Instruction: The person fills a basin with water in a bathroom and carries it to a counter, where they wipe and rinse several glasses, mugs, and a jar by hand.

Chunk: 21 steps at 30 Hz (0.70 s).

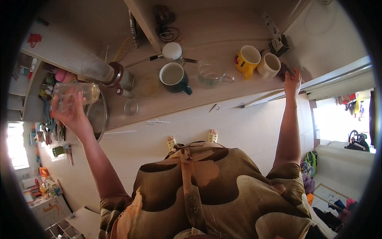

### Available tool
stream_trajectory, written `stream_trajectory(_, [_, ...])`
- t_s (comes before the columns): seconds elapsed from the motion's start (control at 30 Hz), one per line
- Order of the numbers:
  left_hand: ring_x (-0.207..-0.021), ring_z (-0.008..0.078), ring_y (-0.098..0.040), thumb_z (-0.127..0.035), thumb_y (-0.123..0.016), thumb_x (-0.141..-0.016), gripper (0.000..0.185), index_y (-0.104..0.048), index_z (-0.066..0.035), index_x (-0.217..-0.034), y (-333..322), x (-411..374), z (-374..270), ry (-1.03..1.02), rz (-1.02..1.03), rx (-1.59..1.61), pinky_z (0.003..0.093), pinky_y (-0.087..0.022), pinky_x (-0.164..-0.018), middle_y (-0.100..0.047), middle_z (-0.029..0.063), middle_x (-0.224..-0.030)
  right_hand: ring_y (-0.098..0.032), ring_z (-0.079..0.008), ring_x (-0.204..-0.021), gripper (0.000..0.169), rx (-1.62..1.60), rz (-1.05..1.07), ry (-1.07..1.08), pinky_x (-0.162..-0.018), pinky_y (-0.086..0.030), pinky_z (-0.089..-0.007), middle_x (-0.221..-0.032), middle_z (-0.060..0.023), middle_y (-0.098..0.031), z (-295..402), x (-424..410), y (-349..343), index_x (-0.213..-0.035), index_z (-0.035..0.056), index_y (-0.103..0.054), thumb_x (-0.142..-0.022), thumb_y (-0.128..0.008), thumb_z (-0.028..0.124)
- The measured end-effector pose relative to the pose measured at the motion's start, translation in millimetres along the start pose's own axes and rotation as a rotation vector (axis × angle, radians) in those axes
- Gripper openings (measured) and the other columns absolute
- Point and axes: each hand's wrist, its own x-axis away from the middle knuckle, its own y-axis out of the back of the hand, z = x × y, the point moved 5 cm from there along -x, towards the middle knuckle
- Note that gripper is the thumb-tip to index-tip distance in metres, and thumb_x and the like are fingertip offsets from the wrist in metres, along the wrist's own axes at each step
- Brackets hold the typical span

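My left hand [70, 112] is raised at the left, its fingers wrapped around a clear tumbler [86, 92] tilted on its side. Below the tumbler is a round metal tray or lid [97, 115], partly hidden by my wrist. At the far right end of the shelf [179, 103], my right hand [292, 83] is against a dark, crumpled thing [284, 71], perhaps a cloth. Whether the fingers grip it cannot be made out. Nearest to that hand stands a cream mug [268, 67], with a yellow mug [249, 61] beside it.
A clear glass cup [210, 76], a dark green mug [174, 79], a white-lidded jar [172, 51] and a small glass [132, 108] stand along the shelf. A tall clear container with a brown collar [115, 74] is at left. A small box [279, 46] stands in the right corner.
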Motion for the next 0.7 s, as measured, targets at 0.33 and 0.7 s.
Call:
stream_trajectory(0.33, [-0.096, 0.0194, -0.059, 0.003, -0.072, -0.073, 0.065, -0.026, -0.006, -0.119, -196.3, 47.2, -65.3, 0.031, 0.396, 0.144, 0.0245, -0.053, -0.07, -0.058, 0.0183, -0.107, -0.053, -0.0324, -0.105, 0.038, 0.203, 0.161, 0.269, -0.088, -0.042, -0.0432, -0.118, -0.006, -0.057, 8.8, -4.6, -33.7, -0.117, 0.0184, -0.056, -0.08, -0.059, 0.022])
stream_trajectory(0.7, [-0.095, 0.013, -0.053, -0.012, -0.078, -0.068, 0.062, -0.045, -0.006, -0.12, -368.0, 97.4, -23.7, 0.233, 0.851, 0.124, 0.0279, -0.045, -0.084, -0.057, 0.0035, -0.11, -0.049, -0.0282, -0.111, 0.035, 0.193, 0.005, 0.239, -0.094, -0.035, -0.0448, -0.119, -0.0059, -0.057, 5.2, 5.5, -32.5, -0.114, 0.0196, -0.06, -0.079, -0.058, 0.023])
